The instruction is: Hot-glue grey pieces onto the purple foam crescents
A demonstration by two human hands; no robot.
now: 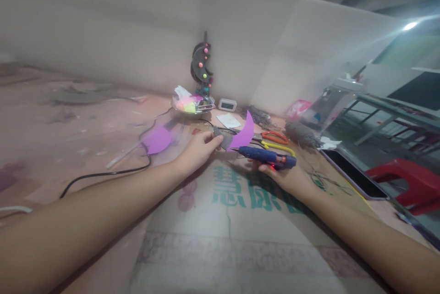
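Note:
My left hand (201, 149) pinches a small grey fuzzy piece (226, 139) between thumb and fingers. Right behind that piece, a purple crescent (245, 131) points upward; I cannot tell whether the two are joined. A blue hot glue gun (266, 156) lies in the grip of my right hand (283, 177), its nozzle aimed left, close to the grey piece. A red light glows near its handle. Left of my left hand, another purple cutout (157, 140) rests on the table beside a clear glue stick (120, 157).
At the back stands a grey crescent ornament with coloured balls (201, 64), next to a bowl of craft bits (190, 108) and a small digital clock (227, 104). Orange-handled scissors (275, 137), a grey yarn bundle (302, 134) and a phone (354, 174) lie right. A black cord (103, 174) crosses left.

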